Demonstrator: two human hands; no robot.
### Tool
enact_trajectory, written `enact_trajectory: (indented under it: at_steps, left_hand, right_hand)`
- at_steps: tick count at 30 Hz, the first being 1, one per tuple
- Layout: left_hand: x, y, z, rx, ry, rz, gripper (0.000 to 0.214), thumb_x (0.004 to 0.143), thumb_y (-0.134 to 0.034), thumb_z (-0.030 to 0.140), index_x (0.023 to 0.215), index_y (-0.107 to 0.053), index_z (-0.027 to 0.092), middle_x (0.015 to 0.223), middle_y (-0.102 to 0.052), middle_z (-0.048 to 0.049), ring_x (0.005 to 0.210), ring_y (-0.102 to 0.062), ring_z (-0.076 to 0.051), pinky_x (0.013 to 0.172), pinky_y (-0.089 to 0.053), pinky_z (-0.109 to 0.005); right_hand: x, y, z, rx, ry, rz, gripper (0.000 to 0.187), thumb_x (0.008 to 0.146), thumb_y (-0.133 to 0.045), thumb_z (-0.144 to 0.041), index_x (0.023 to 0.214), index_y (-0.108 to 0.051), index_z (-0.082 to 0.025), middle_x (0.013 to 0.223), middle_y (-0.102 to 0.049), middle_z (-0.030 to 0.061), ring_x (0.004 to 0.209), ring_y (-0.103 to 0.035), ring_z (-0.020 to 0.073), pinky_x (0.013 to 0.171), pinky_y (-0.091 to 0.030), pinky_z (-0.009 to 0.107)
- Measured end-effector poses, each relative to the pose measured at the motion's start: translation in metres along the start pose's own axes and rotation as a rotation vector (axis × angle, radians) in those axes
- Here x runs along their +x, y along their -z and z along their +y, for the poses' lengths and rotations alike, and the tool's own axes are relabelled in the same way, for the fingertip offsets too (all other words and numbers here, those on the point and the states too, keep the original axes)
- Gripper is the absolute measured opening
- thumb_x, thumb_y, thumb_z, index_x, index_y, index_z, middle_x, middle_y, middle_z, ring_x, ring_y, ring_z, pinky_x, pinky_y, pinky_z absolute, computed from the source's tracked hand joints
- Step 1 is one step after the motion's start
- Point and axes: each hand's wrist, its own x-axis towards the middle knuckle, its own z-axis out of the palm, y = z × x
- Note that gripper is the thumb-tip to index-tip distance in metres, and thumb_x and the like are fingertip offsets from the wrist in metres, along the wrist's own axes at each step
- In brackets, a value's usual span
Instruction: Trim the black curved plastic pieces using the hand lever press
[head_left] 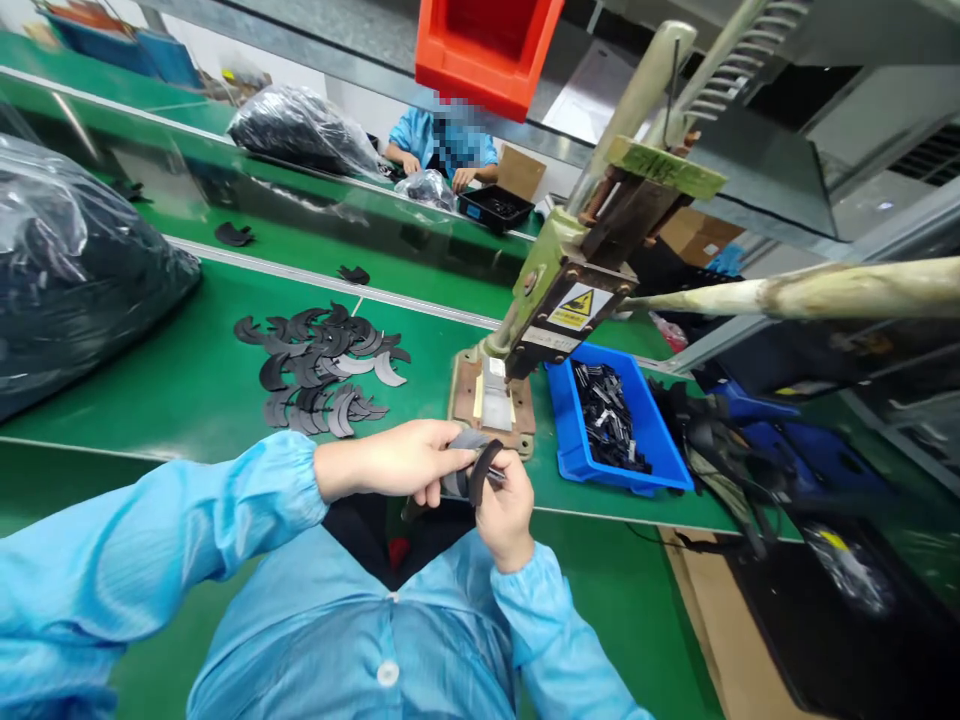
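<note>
My left hand [405,460] and my right hand [506,512] meet at the table's front edge, just before the hand press [562,270]. Between them is a curved black plastic piece [486,470], its arc standing up from my right fingers. My left thumb and fingers pinch a greyer part at the same spot; whether it belongs to the same piece is hidden by the fingers. A pile of similar crescent-shaped pieces [322,350] lies left of the press, some showing grey faces. The press base [491,395] carries a pale metal fixture.
Right of the press, a blue bin [622,420] holds small black parts. The press lever [810,290] reaches across the right side. A large plastic bag [82,270] stands left; an orange bin [487,55] hangs overhead. A co-worker [442,145] sits across the bench.
</note>
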Motion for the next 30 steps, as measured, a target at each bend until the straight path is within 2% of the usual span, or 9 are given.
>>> enact_trajectory:
  at_steps: [3,6,10,14,17,20,22,25,30]
  left_hand:
    - [-0.001,-0.005,-0.004,-0.027,0.041,0.0,0.051,0.094,-0.064,0.072,0.098,-0.057,0.021,0.053,-0.063,0.003,0.043,-0.064,-0.016,0.043,-0.047,-0.021]
    - [0.003,-0.007,-0.009,-0.177,0.07,-0.057,0.055,0.09,-0.067,0.076,0.097,-0.051,0.023,0.054,-0.06,0.0054,0.041,-0.062,-0.014,0.042,-0.045,-0.021]
    - [0.011,0.001,-0.013,-0.262,0.037,-0.05,0.063,0.083,-0.074,0.078,0.097,-0.052,0.021,0.063,-0.063,0.0044,0.043,-0.063,-0.013,0.045,-0.049,-0.022]
    - [0.013,0.011,-0.017,-0.113,-0.017,0.05,0.064,0.085,-0.068,0.081,0.1,-0.056,0.021,0.059,-0.061,0.0047,0.046,-0.063,-0.014,0.048,-0.051,-0.024]
    - [0.008,0.011,-0.019,0.007,-0.035,0.114,0.057,0.092,-0.064,0.076,0.106,-0.057,0.022,0.064,-0.062,0.0043,0.052,-0.064,-0.015,0.051,-0.049,-0.025]
    - [-0.001,0.004,-0.018,0.203,-0.199,0.405,0.043,0.099,-0.062,0.065,0.106,-0.059,0.023,0.082,-0.064,0.0002,0.068,-0.061,-0.015,0.062,-0.048,-0.028]
    - [-0.006,-0.001,-0.015,0.364,-0.344,0.526,0.036,0.099,-0.065,0.059,0.097,-0.062,0.023,0.092,-0.064,-0.0034,0.082,-0.06,-0.018,0.076,-0.05,-0.032]
    - [-0.006,-0.002,-0.013,0.506,-0.443,0.459,0.036,0.1,-0.064,0.052,0.08,-0.06,0.023,0.092,-0.06,-0.0053,0.094,-0.057,-0.022,0.088,-0.048,-0.036]
    - [0.009,0.001,-0.026,0.412,-0.387,0.441,0.043,0.1,-0.064,0.049,0.07,-0.053,0.02,0.087,-0.053,-0.002,0.087,-0.053,-0.018,0.082,-0.045,-0.032]
  right_hand:
    - [-0.003,-0.004,-0.001,-0.015,0.023,-0.006,0.016,0.1,-0.065,-0.039,0.099,-0.063,-0.023,0.086,-0.069,0.002,0.074,-0.065,0.0162,0.069,-0.054,0.03]
    - [-0.005,-0.011,-0.003,-0.034,0.05,0.011,0.013,0.103,-0.058,-0.037,0.1,-0.058,-0.024,0.083,-0.067,0.0011,0.071,-0.064,0.016,0.066,-0.054,0.03]
    - [0.003,-0.009,-0.005,-0.118,0.1,-0.01,0.007,0.105,-0.054,-0.031,0.107,-0.058,-0.025,0.086,-0.068,0.0011,0.071,-0.065,0.0159,0.065,-0.054,0.029]
    - [0.014,0.007,-0.008,-0.244,0.214,-0.115,0.016,0.102,-0.058,-0.026,0.115,-0.068,-0.024,0.096,-0.075,0.0055,0.084,-0.071,0.0196,0.077,-0.057,0.034]
    - [0.016,0.014,-0.01,-0.296,0.292,-0.158,0.02,0.102,-0.057,-0.023,0.116,-0.07,-0.025,0.101,-0.076,0.0068,0.092,-0.072,0.0211,0.083,-0.058,0.037]
    - [0.014,0.013,-0.011,-0.337,0.336,-0.144,0.019,0.102,-0.055,-0.021,0.116,-0.068,-0.024,0.099,-0.074,0.0067,0.09,-0.07,0.021,0.08,-0.057,0.036]
    - [0.013,0.012,-0.01,-0.363,0.359,-0.144,0.018,0.101,-0.056,-0.021,0.114,-0.067,-0.024,0.096,-0.073,0.0065,0.087,-0.069,0.0211,0.078,-0.055,0.036]
    - [0.015,0.012,-0.011,-0.393,0.396,-0.162,0.017,0.1,-0.057,-0.021,0.113,-0.067,-0.023,0.095,-0.073,0.0068,0.084,-0.068,0.0216,0.075,-0.054,0.037]
    - [0.018,0.016,-0.016,-0.404,0.441,-0.173,0.019,0.099,-0.056,-0.019,0.114,-0.067,-0.023,0.095,-0.073,0.0074,0.083,-0.067,0.0216,0.075,-0.053,0.038]
